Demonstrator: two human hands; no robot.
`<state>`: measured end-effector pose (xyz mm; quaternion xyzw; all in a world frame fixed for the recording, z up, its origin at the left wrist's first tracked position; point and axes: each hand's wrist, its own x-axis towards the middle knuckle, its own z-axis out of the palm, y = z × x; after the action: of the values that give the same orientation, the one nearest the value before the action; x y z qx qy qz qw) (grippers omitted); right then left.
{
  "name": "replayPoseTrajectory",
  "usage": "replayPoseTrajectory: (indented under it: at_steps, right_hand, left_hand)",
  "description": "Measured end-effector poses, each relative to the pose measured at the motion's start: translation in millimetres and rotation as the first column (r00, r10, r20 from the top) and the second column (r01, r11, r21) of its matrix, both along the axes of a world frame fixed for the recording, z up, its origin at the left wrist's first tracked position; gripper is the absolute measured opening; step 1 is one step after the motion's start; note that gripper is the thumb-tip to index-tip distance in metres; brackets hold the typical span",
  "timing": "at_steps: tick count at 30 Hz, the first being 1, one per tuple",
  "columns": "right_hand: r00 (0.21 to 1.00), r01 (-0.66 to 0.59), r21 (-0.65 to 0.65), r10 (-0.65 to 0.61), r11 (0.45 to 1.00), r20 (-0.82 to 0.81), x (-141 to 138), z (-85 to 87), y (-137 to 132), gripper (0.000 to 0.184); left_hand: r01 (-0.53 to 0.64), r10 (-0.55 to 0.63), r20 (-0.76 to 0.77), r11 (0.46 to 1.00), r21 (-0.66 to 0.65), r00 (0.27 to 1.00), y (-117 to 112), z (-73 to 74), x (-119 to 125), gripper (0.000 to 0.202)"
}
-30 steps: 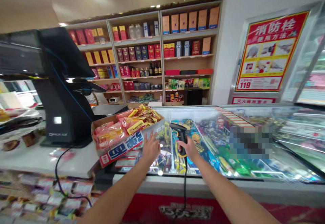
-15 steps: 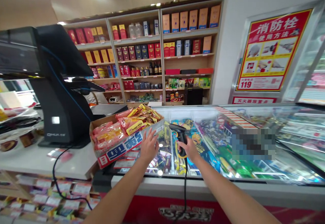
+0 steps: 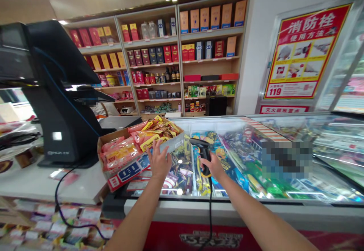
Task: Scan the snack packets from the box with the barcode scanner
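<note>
The left hand (image 3: 158,162) lies flat, fingers spread, against the near side of a cardboard box (image 3: 133,156) of snack packets, which sits partly on the white surface (image 3: 42,182) and partly on the glass freezer lid (image 3: 256,156). The right hand (image 3: 212,166) has its fingers wrapped around a black barcode scanner (image 3: 202,150), apparently aimed at the box.

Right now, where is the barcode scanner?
In the head view, the barcode scanner sits just right of centre, gripped in the right hand over the glass freezer lid, to the right of the snack box that the left hand touches.
</note>
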<state>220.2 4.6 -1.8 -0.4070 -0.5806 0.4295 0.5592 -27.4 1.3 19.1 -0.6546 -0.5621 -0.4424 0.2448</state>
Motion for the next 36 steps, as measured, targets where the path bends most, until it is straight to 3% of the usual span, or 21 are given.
replayPoseTrajectory:
  at_steps: [14,18,20,22,26,36]
  right_hand:
    - [1.000,-0.014,-0.012,0.014,1.000,0.023,1.1,1.3,-3.3,0.020]
    - [1.000,0.004,-0.008,-0.004,1.000,0.020,0.7,3.8,-6.6,0.022]
    - [1.000,0.010,-0.003,-0.010,1.000,0.025,0.8,4.1,-7.5,0.023]
    - [0.999,0.017,0.006,-0.017,1.000,0.037,1.0,3.7,-7.6,0.024]
    - [0.998,0.029,0.015,-0.030,0.999,0.054,1.1,1.5,-6.8,0.024]
    - [0.999,0.019,0.018,-0.020,1.000,0.041,0.5,2.2,-8.3,0.021]
  left_hand:
    - [0.021,-0.020,0.017,0.999,-0.034,1.000,-7.1,4.1,5.7,0.024]
    - [0.137,-0.136,0.025,0.988,-0.071,0.990,-2.7,0.0,3.7,0.022]
    - [0.270,-0.267,0.038,0.948,-0.169,0.963,0.5,-4.0,3.0,0.023]
    - [0.372,-0.376,0.048,0.875,-0.311,0.925,2.3,-7.6,3.8,0.023]
    - [0.395,-0.454,0.009,0.765,-0.508,0.891,0.4,-8.5,8.0,0.021]
    - [0.426,-0.458,0.080,0.733,-0.531,0.886,3.4,-10.6,8.4,0.019]
